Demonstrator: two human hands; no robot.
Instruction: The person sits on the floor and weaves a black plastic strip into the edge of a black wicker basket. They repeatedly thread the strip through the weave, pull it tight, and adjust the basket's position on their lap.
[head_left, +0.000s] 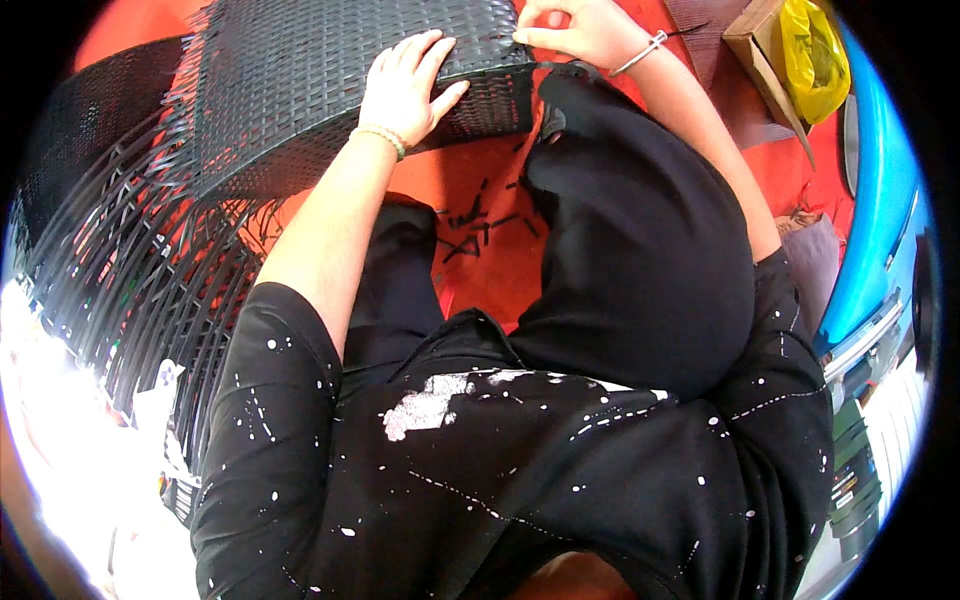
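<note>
A black woven piece (330,75) of flat plastic strips, shaped like a box or basket, fills the upper middle. My left hand (408,85) lies flat on its near top edge, fingers spread. At the right corner of the weave, my right hand (588,32) is closed in a pinch, thumb against the edge. Whatever lies between those fingertips is too small to make out. Long loose black strips (130,230) fan out from the left end of the piece.
Short black strip offcuts (475,228) lie on the red floor (490,280) between my legs. At the upper right, a cardboard box (757,50) holds a yellow plastic bag (812,60). A large blue object (885,180) curves along the right. Another dark mesh panel (90,130) stands at far left.
</note>
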